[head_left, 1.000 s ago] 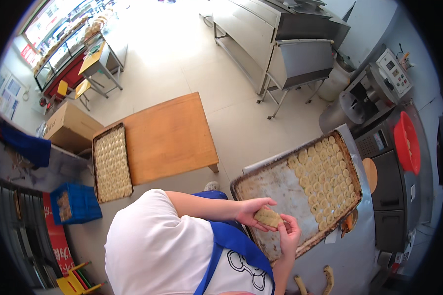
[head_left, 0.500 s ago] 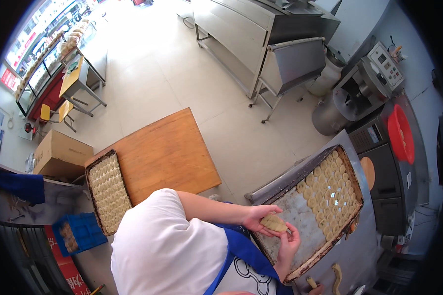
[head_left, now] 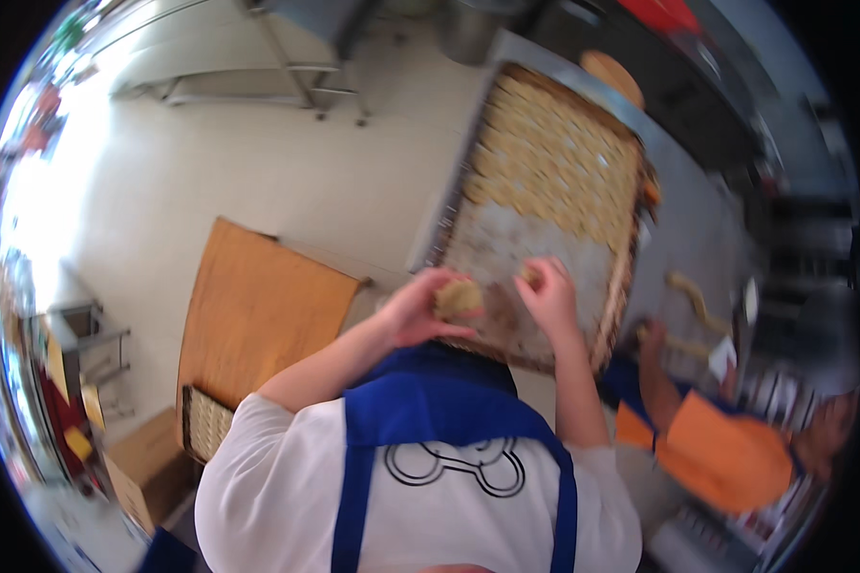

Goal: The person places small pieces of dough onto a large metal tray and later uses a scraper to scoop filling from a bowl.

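My left hand (head_left: 420,307) is curled round a flattened piece of tan dough (head_left: 459,298). My right hand (head_left: 551,298) is apart from it, pinching a small bit of dough (head_left: 530,277). Both hands are slightly blurred over the bare lower part of a large, stained baking tray (head_left: 506,248). The tray's far part carries rows of small, flat dough rounds (head_left: 545,153). The tray lies on a steel table (head_left: 688,210), where long dough strips (head_left: 698,306) lie to the right.
At left, a wooden table (head_left: 258,296) holds a second filled tray (head_left: 205,420), with a cardboard box (head_left: 148,463) nearby. A co-worker in an orange top (head_left: 717,449) bends at the right, a hand (head_left: 652,339) at the dough strips. Steel equipment (head_left: 210,67) stands beyond the floor.
The view has swung right, bringing the co-worker into it. My hands have separated: my left still holds the flattened dough, my right has drawn away with a small bit.
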A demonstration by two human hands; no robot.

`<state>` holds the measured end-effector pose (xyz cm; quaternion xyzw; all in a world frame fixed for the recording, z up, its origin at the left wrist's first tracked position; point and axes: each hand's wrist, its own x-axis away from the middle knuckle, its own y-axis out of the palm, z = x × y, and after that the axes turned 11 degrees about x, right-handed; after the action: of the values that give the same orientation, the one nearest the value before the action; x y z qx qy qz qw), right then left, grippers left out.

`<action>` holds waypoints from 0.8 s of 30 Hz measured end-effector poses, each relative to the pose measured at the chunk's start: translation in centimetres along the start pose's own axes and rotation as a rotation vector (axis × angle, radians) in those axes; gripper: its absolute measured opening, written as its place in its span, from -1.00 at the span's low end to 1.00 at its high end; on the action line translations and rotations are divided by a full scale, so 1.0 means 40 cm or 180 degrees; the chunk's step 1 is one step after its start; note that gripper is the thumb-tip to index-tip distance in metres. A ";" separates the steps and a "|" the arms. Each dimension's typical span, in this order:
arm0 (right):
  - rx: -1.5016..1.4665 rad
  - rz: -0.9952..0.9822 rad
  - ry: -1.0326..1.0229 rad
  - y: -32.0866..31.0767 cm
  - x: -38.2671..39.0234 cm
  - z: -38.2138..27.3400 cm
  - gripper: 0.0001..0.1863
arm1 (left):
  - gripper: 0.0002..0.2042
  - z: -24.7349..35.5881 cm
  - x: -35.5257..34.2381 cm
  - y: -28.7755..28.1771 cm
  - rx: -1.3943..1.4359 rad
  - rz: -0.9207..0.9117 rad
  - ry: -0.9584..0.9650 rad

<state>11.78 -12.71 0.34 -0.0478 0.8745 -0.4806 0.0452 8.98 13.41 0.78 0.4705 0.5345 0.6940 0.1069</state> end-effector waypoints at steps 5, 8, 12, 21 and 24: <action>0.0276 -0.0444 -0.0013 0.013 0.064 0.068 -0.71 | -0.32 -0.059 0.040 0.007 0.0105 -0.0361 -0.0241; 0.0393 -0.0044 0.0168 0.036 0.013 0.030 -0.72 | -0.31 0.005 0.029 -0.001 0.0084 -0.0393 -0.0308; 0.0407 -0.0030 0.0320 0.098 0.017 0.062 -0.74 | -0.32 0.003 0.036 -0.029 0.0214 -0.0428 -0.0301; 0.0581 -0.0250 0.0569 0.133 0.022 0.053 -0.74 | -0.33 0.008 0.043 -0.049 0.0539 -0.0618 -0.0311; 0.1537 0.0445 0.0269 0.145 -0.023 0.055 -0.52 | -0.32 0.007 0.051 -0.052 0.0663 -0.0684 -0.0319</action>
<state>12.74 -11.35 -5.70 0.0450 0.7367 -0.6727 0.0518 7.37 15.75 0.10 0.4532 0.6447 0.5950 0.1578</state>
